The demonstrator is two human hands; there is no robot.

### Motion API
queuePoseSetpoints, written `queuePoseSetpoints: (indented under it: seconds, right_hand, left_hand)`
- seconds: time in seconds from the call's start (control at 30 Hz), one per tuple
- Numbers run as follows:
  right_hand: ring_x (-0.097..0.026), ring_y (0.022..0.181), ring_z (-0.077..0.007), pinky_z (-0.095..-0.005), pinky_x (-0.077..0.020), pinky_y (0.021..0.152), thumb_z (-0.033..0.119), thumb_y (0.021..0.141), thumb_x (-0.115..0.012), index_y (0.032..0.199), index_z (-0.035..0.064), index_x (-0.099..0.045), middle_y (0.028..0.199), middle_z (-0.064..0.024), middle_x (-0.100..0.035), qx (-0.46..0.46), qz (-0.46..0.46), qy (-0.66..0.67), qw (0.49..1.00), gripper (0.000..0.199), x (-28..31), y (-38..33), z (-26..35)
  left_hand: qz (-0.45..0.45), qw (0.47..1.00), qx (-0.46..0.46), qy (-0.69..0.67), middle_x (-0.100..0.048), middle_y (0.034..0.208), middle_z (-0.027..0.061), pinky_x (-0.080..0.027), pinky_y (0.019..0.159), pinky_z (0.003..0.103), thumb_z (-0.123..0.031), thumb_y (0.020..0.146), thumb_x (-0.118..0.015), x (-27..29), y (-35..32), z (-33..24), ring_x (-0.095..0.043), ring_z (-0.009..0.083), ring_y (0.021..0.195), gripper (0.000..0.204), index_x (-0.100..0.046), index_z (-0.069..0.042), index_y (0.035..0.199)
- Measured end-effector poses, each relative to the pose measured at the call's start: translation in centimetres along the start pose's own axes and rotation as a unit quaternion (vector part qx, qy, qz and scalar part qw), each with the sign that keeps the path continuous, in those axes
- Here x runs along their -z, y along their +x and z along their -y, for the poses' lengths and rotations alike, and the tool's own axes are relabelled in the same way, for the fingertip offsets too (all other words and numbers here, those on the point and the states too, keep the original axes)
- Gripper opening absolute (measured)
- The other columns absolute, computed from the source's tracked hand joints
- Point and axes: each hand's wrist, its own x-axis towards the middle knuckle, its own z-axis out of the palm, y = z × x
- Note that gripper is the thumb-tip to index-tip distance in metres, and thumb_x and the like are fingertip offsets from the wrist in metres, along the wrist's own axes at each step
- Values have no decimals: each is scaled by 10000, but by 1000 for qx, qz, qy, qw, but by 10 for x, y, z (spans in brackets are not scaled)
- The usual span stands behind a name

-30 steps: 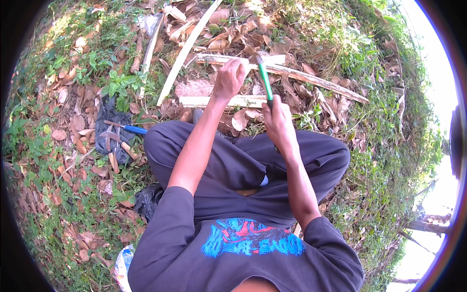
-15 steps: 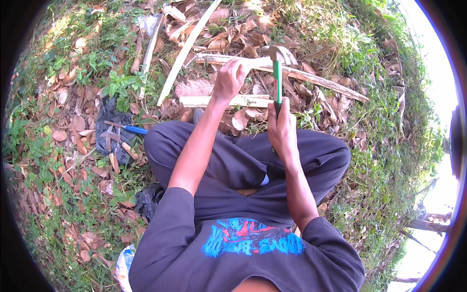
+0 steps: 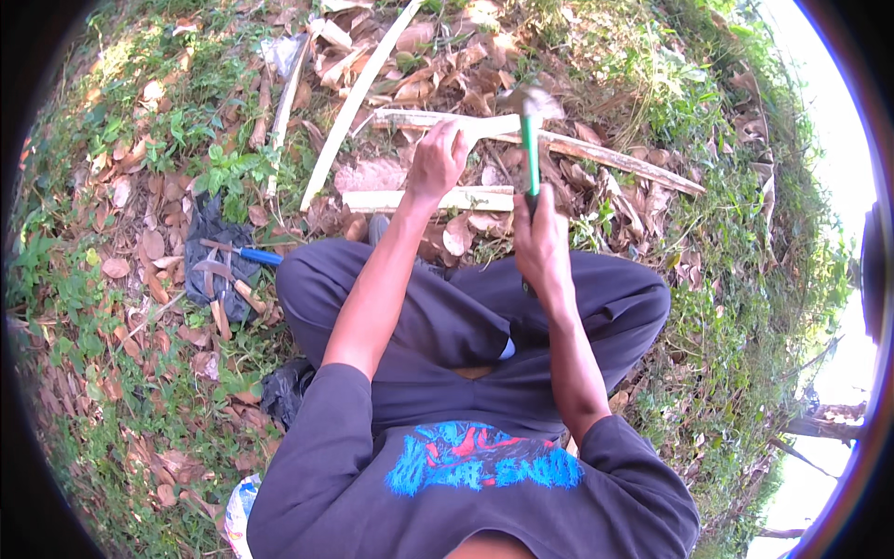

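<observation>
Hammer (image 3: 532, 154) in the right hand (image 3: 543, 240), gripped low, probably for leverage, its blurred head near the right end of a strip (image 3: 496, 125); the left hand (image 3: 439, 160) clasps that strip over the pole (image 3: 626, 161), seemingly to steady it.

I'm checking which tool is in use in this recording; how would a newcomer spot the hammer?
Start at the crossed legs in dark trousers; just beyond them, the right hand grips the hammer, its metal head pointing away. Its bright green shaft sets it apart from the blue- and brown-handled tools on black plastic to the person's left.
</observation>
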Motion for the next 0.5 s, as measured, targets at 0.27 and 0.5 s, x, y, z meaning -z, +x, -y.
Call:
queuePoseSetpoints:
  seconds: [0.27, 0.5]
  right_hand:
    - [-580, 762, -498, -555, -426, 650, 201, 1010, -532, 1018, -2, -437, 804, -298, -591, -44, 44, 10, 998, 224, -2, 4, -10]
    - [-576, 811, -497, -547, -428, 685, 239, 1026, -507, 1052, -2, -462, 847, -300, -590, 21, 37, -51, 998, 247, -2, 1, -14]
  left_hand:
    - [1, 1000, 18, -22, -666, 1013, 274, -566, 822, 433, -111, 945, -568, 2, 6, -1, -675, 410, 929, 256, -624, 93, 1090]
    - [8, 1000, 15, -5, -667, 1050, 273, -570, 836, 428, -93, 941, -566, 1, 1, 1, -679, 398, 943, 264, -621, 104, 1109]
